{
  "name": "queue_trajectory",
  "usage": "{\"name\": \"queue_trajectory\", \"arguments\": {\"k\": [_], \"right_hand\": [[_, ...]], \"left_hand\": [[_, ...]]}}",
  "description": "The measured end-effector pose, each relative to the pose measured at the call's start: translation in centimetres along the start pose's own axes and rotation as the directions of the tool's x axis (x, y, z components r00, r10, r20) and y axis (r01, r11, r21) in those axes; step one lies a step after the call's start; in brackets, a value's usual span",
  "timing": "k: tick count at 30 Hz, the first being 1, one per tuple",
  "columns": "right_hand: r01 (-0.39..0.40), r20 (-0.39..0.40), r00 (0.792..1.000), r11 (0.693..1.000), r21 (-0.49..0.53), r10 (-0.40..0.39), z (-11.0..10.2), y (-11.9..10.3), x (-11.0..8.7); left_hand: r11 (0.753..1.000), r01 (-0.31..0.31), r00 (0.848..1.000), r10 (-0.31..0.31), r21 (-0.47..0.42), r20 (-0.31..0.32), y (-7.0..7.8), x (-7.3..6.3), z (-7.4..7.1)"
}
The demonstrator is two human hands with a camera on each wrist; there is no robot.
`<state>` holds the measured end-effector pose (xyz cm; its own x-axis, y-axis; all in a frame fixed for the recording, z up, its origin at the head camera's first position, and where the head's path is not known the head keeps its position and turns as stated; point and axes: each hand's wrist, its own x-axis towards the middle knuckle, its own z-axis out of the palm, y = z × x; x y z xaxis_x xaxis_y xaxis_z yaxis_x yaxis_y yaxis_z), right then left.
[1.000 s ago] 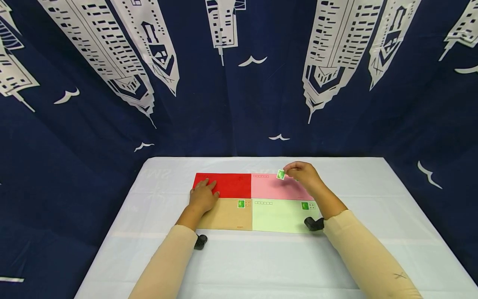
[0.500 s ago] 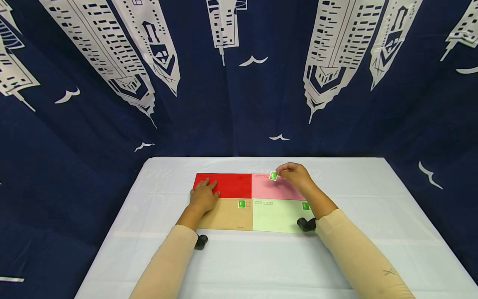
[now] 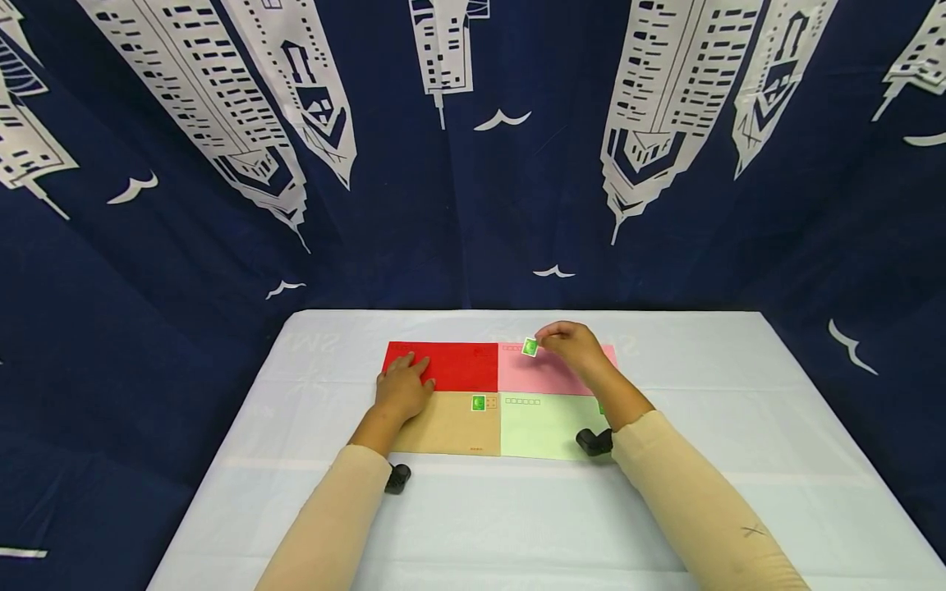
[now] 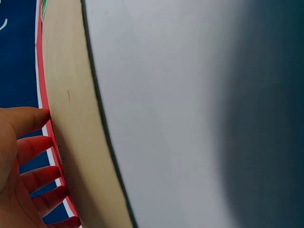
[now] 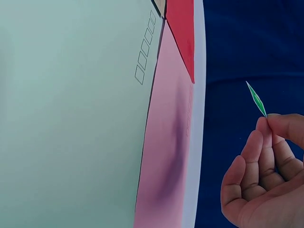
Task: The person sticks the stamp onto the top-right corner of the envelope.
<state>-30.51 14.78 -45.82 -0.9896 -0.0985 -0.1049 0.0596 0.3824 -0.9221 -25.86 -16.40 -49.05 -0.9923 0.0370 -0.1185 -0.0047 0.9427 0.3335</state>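
Between thumb and fingertips my right hand pinches a small green stamp with a white border, raised above the pink envelope. Seen from the right wrist, that stamp is nearly edge-on, with a shadow on the pink paper. My left hand rests with fingers spread on the red envelope, its palm side over the tan envelope. A green stamp sits at the tan envelope's upper right. The light green envelope has another stamp, mostly hidden by my right forearm.
All the envelopes lie edge to edge in a two-by-two block on a white-covered table. A dark blue cloth with white buildings and birds hangs behind the table. Each wrist carries a small black camera.
My right hand has moved left over the pink envelope, carrying the stamp toward the red envelope. The right forearm now covers most of the light green envelope's stamp. My left hand stays in place.
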Motion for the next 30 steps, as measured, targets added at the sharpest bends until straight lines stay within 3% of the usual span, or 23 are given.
{"name": "queue_trajectory", "arguments": {"k": [30], "right_hand": [[0.004, 0.022, 1.0, 1.0, 0.012, -0.004, 2.9, 0.0, 1.1]], "left_hand": [[1.0, 0.002, 1.0, -0.002, 0.005, -0.007, -0.2, 0.0, 0.1]]}}
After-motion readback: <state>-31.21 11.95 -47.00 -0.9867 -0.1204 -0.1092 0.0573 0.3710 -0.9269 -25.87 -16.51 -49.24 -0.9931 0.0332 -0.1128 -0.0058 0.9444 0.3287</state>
